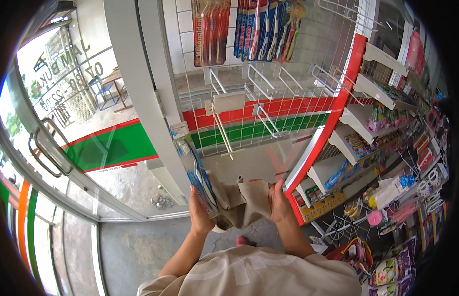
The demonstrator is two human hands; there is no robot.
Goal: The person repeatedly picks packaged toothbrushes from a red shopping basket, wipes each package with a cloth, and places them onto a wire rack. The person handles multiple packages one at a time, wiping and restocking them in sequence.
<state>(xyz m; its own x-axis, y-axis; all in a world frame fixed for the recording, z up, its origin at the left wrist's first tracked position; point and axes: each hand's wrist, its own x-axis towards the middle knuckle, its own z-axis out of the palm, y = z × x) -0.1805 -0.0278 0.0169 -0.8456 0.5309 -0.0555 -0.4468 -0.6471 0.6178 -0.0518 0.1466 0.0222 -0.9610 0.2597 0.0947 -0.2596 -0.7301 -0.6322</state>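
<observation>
My left hand (200,214) is closed around the lower end of several blister packs of toothbrushes (195,168), which stand upright and tilt to the left. Against them, between my hands, is a crumpled grey-brown cloth (244,199). My right hand (279,203) grips the cloth's right side. Ahead, a white wire grid rack (244,137) carries bare metal hooks (264,83). Higher up on the grid hang red toothbrush packs (211,33) and blue toothbrush packs (262,31).
A glass door (92,148) with a metal handle (48,155) is at the left. To the right, a red shelf post (325,133) and stocked shelves (362,118) stand close to my right hand. Hanging goods (392,266) crowd the lower right.
</observation>
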